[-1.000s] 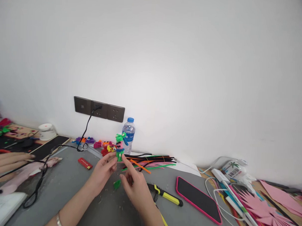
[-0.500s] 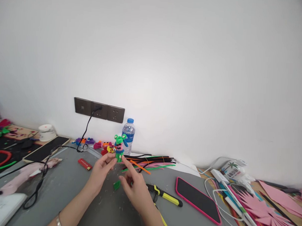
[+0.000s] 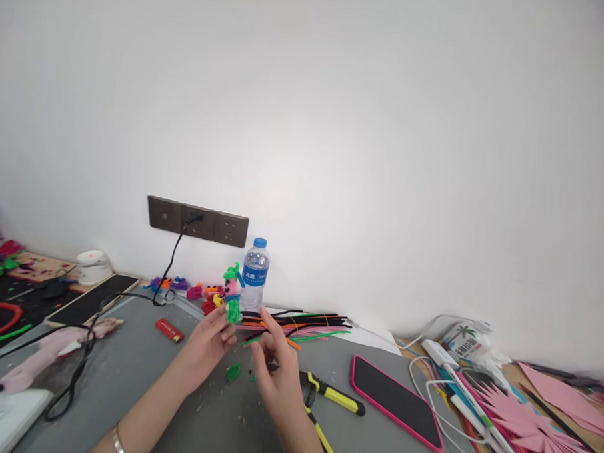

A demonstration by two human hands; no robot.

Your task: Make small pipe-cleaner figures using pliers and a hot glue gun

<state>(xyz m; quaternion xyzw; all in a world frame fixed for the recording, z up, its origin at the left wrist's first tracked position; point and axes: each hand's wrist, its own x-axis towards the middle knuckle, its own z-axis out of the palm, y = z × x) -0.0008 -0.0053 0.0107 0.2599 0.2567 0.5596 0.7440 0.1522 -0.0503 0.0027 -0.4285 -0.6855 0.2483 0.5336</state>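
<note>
a bottle (image 3: 254,276) stands just beyond the green figure (image 3: 233,309), pliers (image 3: 342,398) beside your right hand (image 3: 281,376), its fingers loosely parted, index extended. your left hand (image 3: 205,350) pinches the figure.

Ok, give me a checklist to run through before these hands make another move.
1. Fuzzy green, pink and blue figure gripped: ok, the left hand holds it by its lower part.
2. Right hand clear of the figure: ok, its index finger is extended, apart from it.
3. Pliers with yellow-and-black handles free of the right hand: cannot tell, the hand hides part of them.
4. Clear plastic bottle with a blue cap standing: ok, upright behind the figure.
5. Grey tabletop free of scraps: not ok, a small green scrap lies between the hands.
6. Black cable clear of the left hand: ok.
</note>
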